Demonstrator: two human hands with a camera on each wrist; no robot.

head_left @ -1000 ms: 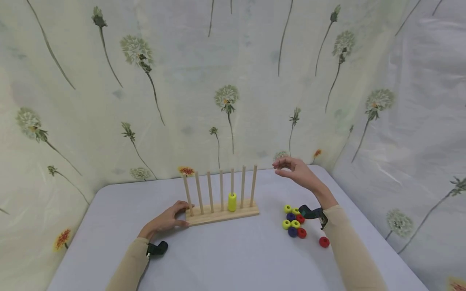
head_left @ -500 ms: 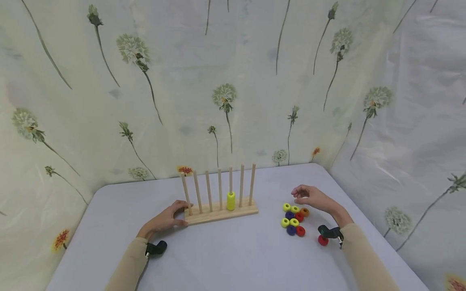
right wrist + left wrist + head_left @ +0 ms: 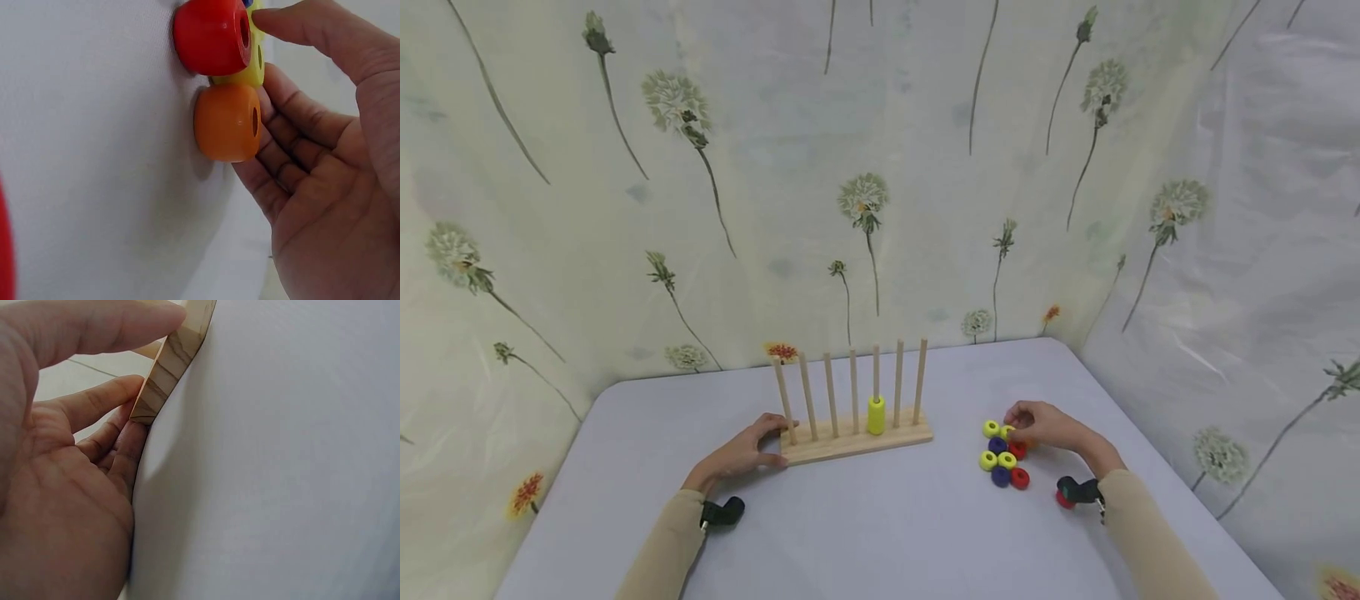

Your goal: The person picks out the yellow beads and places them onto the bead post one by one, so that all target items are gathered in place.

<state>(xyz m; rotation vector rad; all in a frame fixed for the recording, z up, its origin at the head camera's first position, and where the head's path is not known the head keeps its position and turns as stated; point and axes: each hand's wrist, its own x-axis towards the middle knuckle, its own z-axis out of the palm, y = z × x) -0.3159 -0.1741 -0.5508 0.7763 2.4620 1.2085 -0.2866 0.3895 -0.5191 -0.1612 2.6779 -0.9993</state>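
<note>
My left hand [image 3: 741,446] holds the left end of a wooden peg board [image 3: 842,448], thumb on the near side and fingers on the far side. Its end grain shows between thumb and fingers in the left wrist view. Several upright pegs rise from it; one carries a stack of yellow beads [image 3: 876,418]. Over at the bead group, my right hand [image 3: 1051,425] pinches a yellow bead [image 3: 255,70] between thumb and forefinger, low at the table. An orange bead [image 3: 226,123] and a red bead [image 3: 209,37] lie right beside it.
More yellow, dark blue [image 3: 1001,476] and red beads [image 3: 1019,477] lie close together in front of the right hand. A lone red bead [image 3: 1064,502] is partly covered by the right wrist camera. Behind the white table [image 3: 865,533] hangs a flowered cloth [image 3: 790,208].
My right hand came down and to the right from mid-air, then moved in onto the yellow bead, covering most of the orange one. The left hand keeps its hold on the peg board.
</note>
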